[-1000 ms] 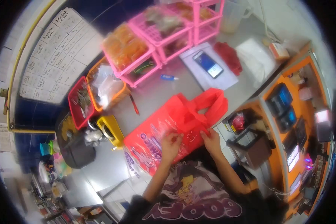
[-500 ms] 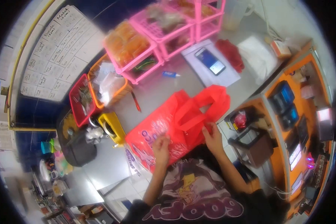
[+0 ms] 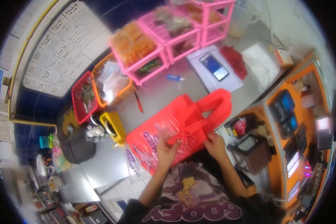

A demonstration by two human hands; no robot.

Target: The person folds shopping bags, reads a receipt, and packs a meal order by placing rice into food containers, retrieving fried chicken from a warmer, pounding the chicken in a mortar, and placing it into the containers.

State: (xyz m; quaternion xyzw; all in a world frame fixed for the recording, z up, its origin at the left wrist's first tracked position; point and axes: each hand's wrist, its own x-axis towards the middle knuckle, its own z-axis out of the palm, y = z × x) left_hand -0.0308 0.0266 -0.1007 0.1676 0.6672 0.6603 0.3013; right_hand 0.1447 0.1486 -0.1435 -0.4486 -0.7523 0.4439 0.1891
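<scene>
A red fabric tote bag (image 3: 184, 115) with printed lettering lies at the counter's near edge, its loop handles reaching right. My left hand (image 3: 168, 153) is on the printed side with thumb and fingers closed around a bit of red fabric; what lies beneath the fingers is partly hidden. At the bag's right side, my right hand (image 3: 215, 146) pinches the edge near the base of a handle.
Pink stacked baskets (image 3: 138, 67) with packets stand beyond the bag. A phone (image 3: 214, 67) rests on white paper. Closer are a red pen (image 3: 139, 102), a blue tube (image 3: 174, 77) and a yellow tape dispenser (image 3: 114, 127). An orange basket (image 3: 119, 96) stands to the left.
My left hand has shifted slightly right on the bag, its thumb now extended toward the handle. The bag's front lies flatter, and its handles have moved slightly. My right hand stays at the edge.
</scene>
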